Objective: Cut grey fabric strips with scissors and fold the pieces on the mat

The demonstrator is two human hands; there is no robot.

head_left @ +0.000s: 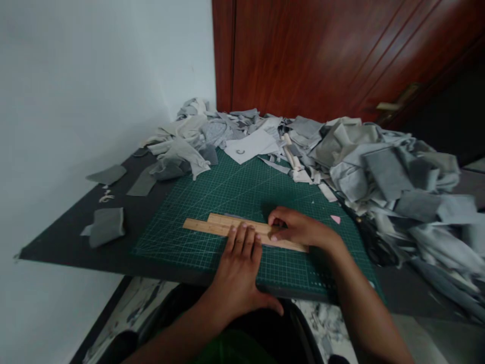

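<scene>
Left hand [238, 268] flat, fingers extended across wooden rulers [215, 227] lying side by side on green cutting mat [162, 237] atop dark tabletop [71, 253]. Right hand [303, 230] curled, thumb on rulers' right part; cannot tell whether gripping.

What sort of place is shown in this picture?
Probably a small workspace for cutting fabric. A green gridded cutting mat covers part of the work surface, grey and off-white cloth pieces are heaped at its far and right sides, and black-handled scissors lie near its right edge.
</scene>
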